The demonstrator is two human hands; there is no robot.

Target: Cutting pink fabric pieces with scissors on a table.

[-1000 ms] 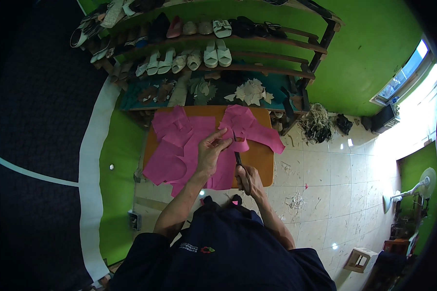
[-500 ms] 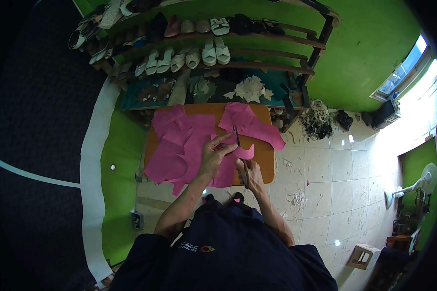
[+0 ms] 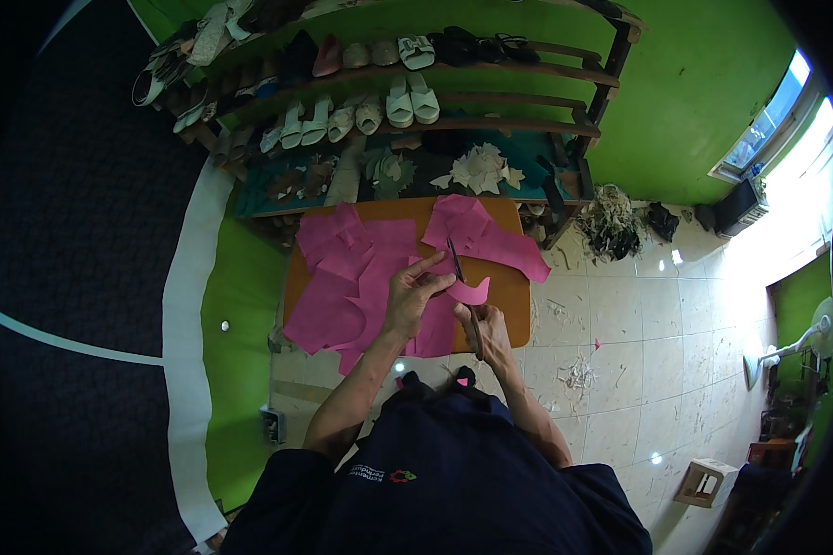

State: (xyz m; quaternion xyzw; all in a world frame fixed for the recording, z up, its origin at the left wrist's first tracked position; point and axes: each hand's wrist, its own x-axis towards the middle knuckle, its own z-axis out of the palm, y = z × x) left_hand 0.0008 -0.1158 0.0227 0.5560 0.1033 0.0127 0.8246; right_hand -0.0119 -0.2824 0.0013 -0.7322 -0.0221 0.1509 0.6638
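Over a low orange-brown table [image 3: 500,319], my right hand [image 3: 492,331] is closed around the handles of a pair of scissors [image 3: 477,333]. Their dark blades point away from me and reach past a small curved pink piece [image 3: 472,292]. My left hand [image 3: 415,294] pinches that piece at its left end, close to the blades. The exact spot where blade and piece meet is partly hidden by the fingers. Large pink sheets [image 3: 384,259] lie overlapping under and left of my hands. More pink pieces [image 3: 463,222] lie at the table's far right.
Behind the table stands a wooden rack [image 3: 528,79] with rows of shoes and white sandals [image 3: 412,100]. Cream-coloured cut pieces [image 3: 479,171] lie on its lowest shelf. On the tiled floor to the right are scattered scraps [image 3: 578,373] and a heap of trimmings [image 3: 611,222].
The whole view has shifted slightly. My hands hold nearly the same pose, with the scissors and curved pink piece still in them.
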